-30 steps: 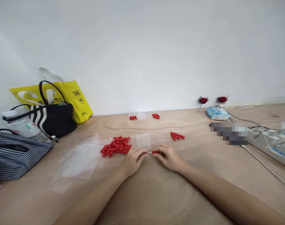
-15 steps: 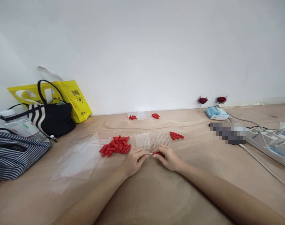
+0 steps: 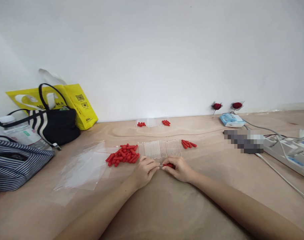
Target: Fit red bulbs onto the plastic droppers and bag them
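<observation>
My left hand (image 3: 145, 171) pinches one end of a thin clear stick (image 3: 161, 166). Closed around a red piece (image 3: 169, 165) at the stick's other end is my right hand (image 3: 179, 169); its fingers partly hide the piece. Just beyond both hands lies a row of clear thin sticks (image 3: 158, 149), side by side. A pile of red pieces (image 3: 123, 155) is left of the row, and a small group of red pieces (image 3: 188, 144) is at its right.
Clear plastic bags (image 3: 84, 168) lie at left. Near the wall are small bags with red pieces (image 3: 166, 123). A yellow bag (image 3: 84, 110), black bag (image 3: 58, 126) and striped pouch (image 3: 21, 163) stand far left. A power strip (image 3: 292, 155) with cables is at right.
The two hands stay almost in place, fingertips still close together. A little more of the red piece shows between my right fingers.
</observation>
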{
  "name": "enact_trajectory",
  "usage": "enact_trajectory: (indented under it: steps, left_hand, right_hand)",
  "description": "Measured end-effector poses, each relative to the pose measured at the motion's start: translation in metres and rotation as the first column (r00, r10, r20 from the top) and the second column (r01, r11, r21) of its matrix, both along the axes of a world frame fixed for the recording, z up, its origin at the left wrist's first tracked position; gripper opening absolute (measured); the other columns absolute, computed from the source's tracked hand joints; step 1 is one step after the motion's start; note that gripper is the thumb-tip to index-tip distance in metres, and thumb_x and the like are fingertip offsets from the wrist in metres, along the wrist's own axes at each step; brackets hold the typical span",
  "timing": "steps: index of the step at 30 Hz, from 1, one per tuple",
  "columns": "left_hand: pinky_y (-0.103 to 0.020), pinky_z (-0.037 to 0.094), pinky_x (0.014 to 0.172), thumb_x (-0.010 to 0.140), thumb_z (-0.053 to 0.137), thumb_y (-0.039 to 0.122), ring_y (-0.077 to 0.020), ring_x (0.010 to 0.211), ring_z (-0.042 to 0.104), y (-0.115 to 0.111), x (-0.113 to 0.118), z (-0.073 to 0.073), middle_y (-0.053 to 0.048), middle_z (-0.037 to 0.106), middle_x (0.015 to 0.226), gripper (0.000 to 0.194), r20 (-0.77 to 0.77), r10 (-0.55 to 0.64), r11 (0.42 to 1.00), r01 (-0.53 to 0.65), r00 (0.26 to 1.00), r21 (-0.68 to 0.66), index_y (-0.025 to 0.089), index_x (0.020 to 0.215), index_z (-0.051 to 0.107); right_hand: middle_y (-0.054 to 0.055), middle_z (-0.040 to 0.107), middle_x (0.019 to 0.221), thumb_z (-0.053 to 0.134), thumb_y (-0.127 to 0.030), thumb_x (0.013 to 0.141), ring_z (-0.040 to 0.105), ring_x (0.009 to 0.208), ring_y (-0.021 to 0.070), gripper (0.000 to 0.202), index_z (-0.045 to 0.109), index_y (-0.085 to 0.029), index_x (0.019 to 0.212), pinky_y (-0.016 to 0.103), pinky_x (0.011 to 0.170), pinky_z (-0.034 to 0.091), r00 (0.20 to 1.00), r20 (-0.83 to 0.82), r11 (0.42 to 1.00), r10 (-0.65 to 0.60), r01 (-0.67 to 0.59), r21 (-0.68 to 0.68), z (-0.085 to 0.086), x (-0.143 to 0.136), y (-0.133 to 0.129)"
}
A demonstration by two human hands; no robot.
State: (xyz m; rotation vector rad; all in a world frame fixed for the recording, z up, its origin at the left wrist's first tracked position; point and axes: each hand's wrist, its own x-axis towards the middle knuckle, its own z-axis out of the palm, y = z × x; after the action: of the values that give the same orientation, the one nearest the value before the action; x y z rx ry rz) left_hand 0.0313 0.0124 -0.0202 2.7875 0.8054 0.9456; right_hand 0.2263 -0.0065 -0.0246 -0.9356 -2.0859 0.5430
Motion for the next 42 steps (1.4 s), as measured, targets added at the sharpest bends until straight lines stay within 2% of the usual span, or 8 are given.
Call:
enact_trajectory:
  steps: [12,16,22,25,32,42]
  left_hand:
    - [-0.03,0.032,0.073,0.088,0.042,0.023,-0.0127,0.071,0.058,-0.002,0.003,0.002,-0.001,0.067,0.079,0.02,-0.01,0.047,0.999,-0.047,0.999,-0.006,0.019,0.087,0.061]
    - [-0.032,0.032,0.076,0.086,0.047,0.027,-0.0142,0.072,0.058,-0.002,-0.001,0.004,-0.001,0.068,0.081,0.018,0.007,0.071,0.997,-0.071,0.997,-0.008,0.019,0.094,0.06]
    - [-0.03,0.033,0.072,0.088,0.043,0.028,-0.0129,0.065,0.054,-0.001,-0.003,0.004,-0.001,0.064,0.069,0.022,0.011,0.082,0.995,-0.083,0.997,0.048,0.019,0.086,0.063]
    - [-0.03,0.033,0.073,0.088,0.044,0.025,-0.0119,0.063,0.054,-0.002,-0.002,0.004,0.0,0.064,0.069,0.02,0.031,0.081,0.995,-0.083,0.996,0.063,0.019,0.083,0.063]
    - [-0.033,0.031,0.08,0.085,0.046,0.02,-0.01,0.058,0.054,-0.007,-0.002,0.003,0.002,0.063,0.064,0.017,0.072,0.09,0.992,-0.096,0.993,0.084,0.019,0.08,0.062]
    - [-0.033,0.031,0.08,0.086,0.045,0.022,-0.0101,0.057,0.055,-0.005,-0.002,0.003,0.002,0.063,0.062,0.019,0.046,0.09,0.991,-0.094,0.995,0.094,0.02,0.079,0.062]
  right_hand:
    - [0.002,0.062,0.074,0.054,-0.027,0.079,0.055,0.069,0.0127,0.012,0.06,-0.018,0.078,0.024,0.064,0.043,1.0,0.003,0.999,-0.013,0.014,-0.05,-0.001,0.0,0.004]
    - [0.003,0.064,0.073,0.056,-0.032,0.079,0.054,0.07,0.0147,0.015,0.063,-0.019,0.081,0.029,0.068,0.041,0.997,0.054,0.998,-0.055,0.055,-0.003,-0.001,0.01,0.005]
    - [0.003,0.064,0.073,0.057,-0.034,0.078,0.051,0.072,0.0165,0.017,0.064,-0.02,0.084,0.032,0.07,0.037,0.984,0.137,0.993,-0.115,0.111,0.038,-0.004,0.017,0.007]
    - [0.003,0.063,0.071,0.056,-0.032,0.079,0.05,0.073,0.0168,0.014,0.063,-0.021,0.082,0.033,0.07,0.034,0.974,0.197,0.993,-0.113,0.103,0.062,-0.003,0.014,0.005]
    - [0.001,0.062,0.07,0.054,-0.028,0.08,0.051,0.069,0.0144,0.011,0.06,-0.019,0.076,0.031,0.069,0.033,0.988,0.118,0.994,-0.098,0.093,0.051,-0.003,0.008,0.001]
    - [0.002,0.061,0.068,0.052,-0.028,0.081,0.051,0.068,0.0148,0.011,0.06,-0.02,0.079,0.031,0.069,0.032,0.985,0.159,0.995,-0.072,0.059,0.085,0.002,0.008,0.0]
